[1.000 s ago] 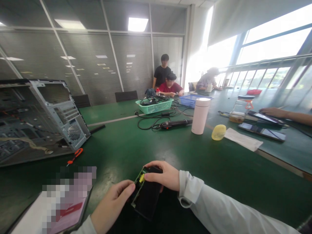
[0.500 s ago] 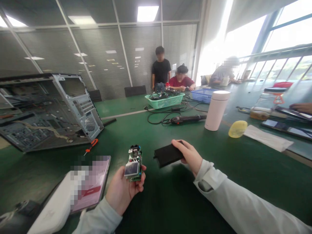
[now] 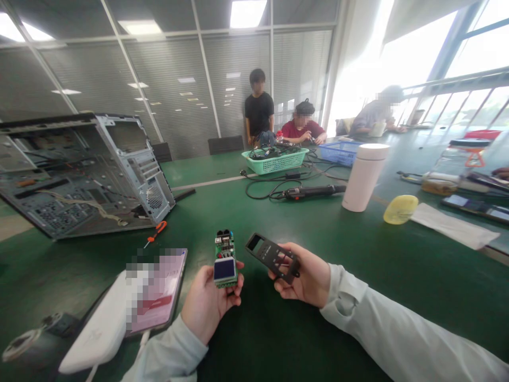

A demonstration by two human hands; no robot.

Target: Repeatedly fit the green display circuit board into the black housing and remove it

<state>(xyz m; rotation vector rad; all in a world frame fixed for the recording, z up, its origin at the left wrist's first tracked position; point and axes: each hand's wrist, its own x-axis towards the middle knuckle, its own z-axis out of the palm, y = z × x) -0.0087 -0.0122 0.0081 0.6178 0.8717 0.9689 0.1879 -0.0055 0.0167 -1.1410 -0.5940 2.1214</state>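
My left hand [image 3: 212,297] is closed around a green circuit board [image 3: 225,260] with a small dark display at its near end and black connectors at its far end. To its right, my right hand [image 3: 306,276] grips a black plastic cover [image 3: 270,255], tilted, with a rectangular window and cut-out openings facing me. A gap separates the cover from the board. Left of my left hand lie a phone [image 3: 161,302] with a lit pink screen and a white power bank [image 3: 105,323]. An orange-handled screwdriver [image 3: 159,228] rests beyond the phone.
An open computer case [image 3: 153,175] stands at left. Farther back are a green basket [image 3: 274,163] of cables, a blue basket [image 3: 338,154] and a black electric screwdriver [image 3: 310,192]. A pink bottle [image 3: 363,178] and yellow object [image 3: 400,209] stand at right. Other people sit and stand behind.
My right hand has turned the black cover over, so its face with the window and openings now shows. The board in my left hand has tipped more upright, and the view has shifted slightly.
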